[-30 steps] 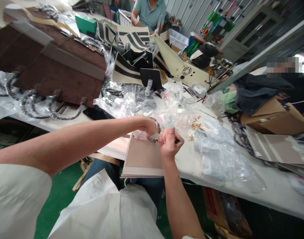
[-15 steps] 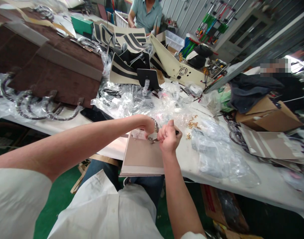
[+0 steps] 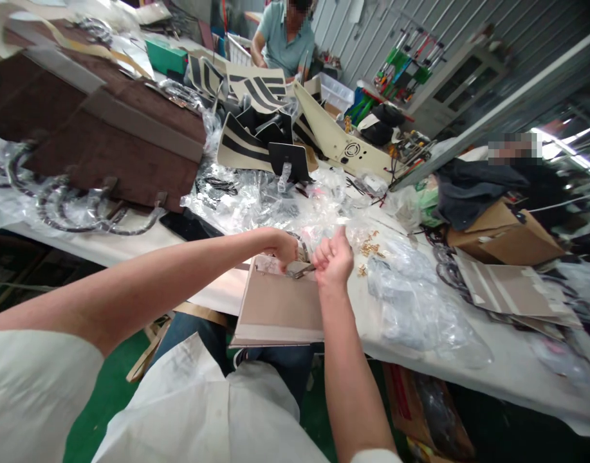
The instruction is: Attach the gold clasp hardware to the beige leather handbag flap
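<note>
Head camera: the right hand (image 3: 335,258) is closed in a fist around a thin metal tool (image 3: 304,271), whose grip the fingers hide. The left hand (image 3: 285,249) curls down by the tool's tip; whether it pinches anything I cannot tell. The taupe panel (image 3: 280,305) lies just below both hands, on the wearer's side, its right edge partly covered by the right forearm.

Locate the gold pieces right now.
In the head view, the gold pieces lie right of centre, just to the right of the right hand and beside the clear plastic.
</note>
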`<state>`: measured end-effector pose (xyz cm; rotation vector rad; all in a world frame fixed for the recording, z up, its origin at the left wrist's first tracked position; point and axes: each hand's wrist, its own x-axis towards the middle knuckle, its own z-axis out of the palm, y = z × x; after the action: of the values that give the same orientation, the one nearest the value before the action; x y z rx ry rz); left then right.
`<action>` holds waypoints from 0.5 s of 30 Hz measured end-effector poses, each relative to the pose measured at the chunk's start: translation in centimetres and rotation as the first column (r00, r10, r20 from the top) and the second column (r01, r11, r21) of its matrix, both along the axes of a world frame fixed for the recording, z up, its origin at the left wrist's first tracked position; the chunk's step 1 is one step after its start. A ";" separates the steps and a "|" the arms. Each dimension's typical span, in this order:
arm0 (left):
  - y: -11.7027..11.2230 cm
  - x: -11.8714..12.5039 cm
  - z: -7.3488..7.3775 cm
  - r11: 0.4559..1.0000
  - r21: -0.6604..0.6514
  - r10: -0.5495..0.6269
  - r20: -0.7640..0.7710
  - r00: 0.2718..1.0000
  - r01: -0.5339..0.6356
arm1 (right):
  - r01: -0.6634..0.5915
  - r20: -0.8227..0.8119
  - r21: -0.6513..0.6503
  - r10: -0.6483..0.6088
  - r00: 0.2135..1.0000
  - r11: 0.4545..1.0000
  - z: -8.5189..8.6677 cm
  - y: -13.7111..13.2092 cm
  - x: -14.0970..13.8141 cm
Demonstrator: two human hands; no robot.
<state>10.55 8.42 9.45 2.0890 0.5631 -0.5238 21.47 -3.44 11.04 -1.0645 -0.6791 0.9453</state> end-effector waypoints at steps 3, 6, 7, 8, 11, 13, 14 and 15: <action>0.1 0.2 -0.1 1.000 0.025 -0.003 -0.012 1.000 0.003 | 0.086 0.092 0.239 -0.110 0.990 0.967 0.1 -2.8 -1.1; 0.2 0.3 0.1 0.999 0.040 -0.018 -0.024 1.000 0.019 | 0.098 0.181 0.316 -0.161 0.970 0.944 -0.3 -3.8 -2.5; 0.2 0.4 0.2 0.999 0.043 -0.020 -0.027 0.999 0.022 | 0.101 0.207 0.318 -0.173 0.963 0.943 -0.5 -3.8 -2.9; 0.2 0.4 0.2 0.999 0.046 -0.020 -0.026 0.999 0.021 | 0.107 0.231 0.314 -0.185 0.955 0.943 -0.8 -3.8 -3.1; 0.0 0.2 0.2 0.999 0.051 -0.009 -0.006 1.000 0.009 | 0.123 0.335 0.290 -0.221 0.916 0.949 -1.4 -4.1 -3.6; -0.1 0.1 0.2 0.998 0.056 -0.002 0.007 1.000 0.002 | 0.113 0.452 0.261 -0.225 0.863 0.959 -1.7 -4.5 -3.9; -0.1 0.1 0.2 0.998 0.063 0.000 0.009 1.000 0.000 | 0.105 0.508 0.241 -0.217 0.833 0.965 -1.7 -4.6 -4.0; -0.2 0.0 0.2 0.997 0.071 0.001 0.010 1.000 -0.002 | 0.098 0.550 0.219 -0.206 0.810 0.971 -1.7 -4.8 -4.1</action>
<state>10.59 8.23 9.69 2.1568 0.5853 -0.4990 17.33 -8.21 9.32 -1.2265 -1.1325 0.3984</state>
